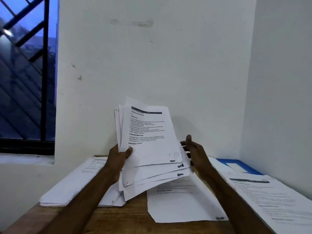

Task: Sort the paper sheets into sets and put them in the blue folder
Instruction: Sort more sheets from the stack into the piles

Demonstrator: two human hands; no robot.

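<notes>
My left hand [119,157] grips a fanned bundle of printed paper sheets [148,141], held upright above the wooden table [121,217], thumb pressed on the front page. My right hand [194,150] is at the bundle's right edge, thumb up; its fingertips are hidden behind the sheets, so its hold is unclear. A pile of sheets [74,184] lies at the table's left. One sheet [182,205] lies in the middle. More sheets [276,198] lie at the right, partly covering the blue folder [239,166] in the far right corner.
White walls stand close behind the table and on the right. A barred window [27,70] with a sill is at the left. Bare wood shows at the table's front between the piles.
</notes>
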